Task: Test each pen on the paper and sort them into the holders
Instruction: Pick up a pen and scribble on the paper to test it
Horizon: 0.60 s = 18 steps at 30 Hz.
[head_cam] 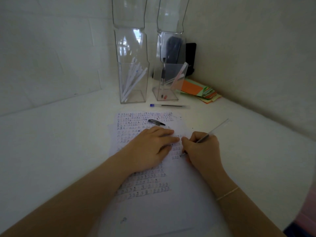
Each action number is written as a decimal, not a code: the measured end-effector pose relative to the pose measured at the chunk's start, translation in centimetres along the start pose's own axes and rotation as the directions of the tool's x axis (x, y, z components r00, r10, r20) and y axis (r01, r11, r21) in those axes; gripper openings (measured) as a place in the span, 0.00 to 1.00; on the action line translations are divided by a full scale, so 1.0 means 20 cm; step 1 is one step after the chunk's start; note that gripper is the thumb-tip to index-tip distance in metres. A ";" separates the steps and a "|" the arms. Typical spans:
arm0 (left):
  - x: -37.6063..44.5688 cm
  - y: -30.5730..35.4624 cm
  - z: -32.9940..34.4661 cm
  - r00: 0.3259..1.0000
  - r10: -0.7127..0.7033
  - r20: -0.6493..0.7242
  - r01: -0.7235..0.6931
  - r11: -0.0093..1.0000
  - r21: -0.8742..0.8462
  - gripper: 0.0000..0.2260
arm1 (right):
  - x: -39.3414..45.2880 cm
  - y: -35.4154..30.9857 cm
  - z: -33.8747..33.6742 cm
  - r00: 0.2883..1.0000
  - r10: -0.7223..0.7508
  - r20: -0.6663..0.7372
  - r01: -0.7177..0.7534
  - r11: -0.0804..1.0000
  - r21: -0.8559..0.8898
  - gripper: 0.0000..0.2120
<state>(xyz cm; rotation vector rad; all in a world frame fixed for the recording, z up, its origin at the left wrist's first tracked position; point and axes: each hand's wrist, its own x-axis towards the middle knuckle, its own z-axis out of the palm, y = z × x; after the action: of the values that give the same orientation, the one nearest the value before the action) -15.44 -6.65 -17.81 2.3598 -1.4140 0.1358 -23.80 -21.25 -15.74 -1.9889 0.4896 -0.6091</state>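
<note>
Fingers (188,142) of our right hand (201,149) pinch a clear pen (212,132); left hand (150,147) flat on paper (153,211); white surface (59,142), corner walls.

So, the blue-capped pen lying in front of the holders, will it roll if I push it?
Probably yes. The blue-capped pen looks round and slim and lies flat on the smooth white table, so a sideways nudge may roll it. It likely feels light and stiff. No clip is visible to stop it.
</note>
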 end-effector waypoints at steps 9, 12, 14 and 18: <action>0.00 -0.01 0.01 0.999 0.013 -0.047 -0.014 1.000 -0.010 0.18 | 0.02 0.03 0.02 0.995 -0.080 -0.055 0.075 0.993 -0.089 0.21; 0.00 0.00 -0.01 0.997 -0.039 -0.061 0.032 0.994 -0.108 0.15 | 0.02 0.03 0.02 0.994 -0.093 -0.058 0.088 0.992 -0.095 0.22; 0.00 -0.01 -0.03 0.990 -0.139 -0.035 0.120 0.940 -0.319 0.14 | 0.02 0.02 0.00 0.999 -0.023 -0.045 0.023 1.000 0.012 0.18; 0.02 -0.02 -0.12 0.888 -0.434 -0.151 0.187 0.640 -0.745 0.13 | 0.04 -0.01 -0.05 0.997 0.076 0.009 -0.075 0.945 0.319 0.16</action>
<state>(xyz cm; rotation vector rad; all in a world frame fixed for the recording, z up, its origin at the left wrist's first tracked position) -14.62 -5.99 -15.55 1.7606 -0.6776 -0.1179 -23.72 -22.31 -15.03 -1.6550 0.4367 -0.6028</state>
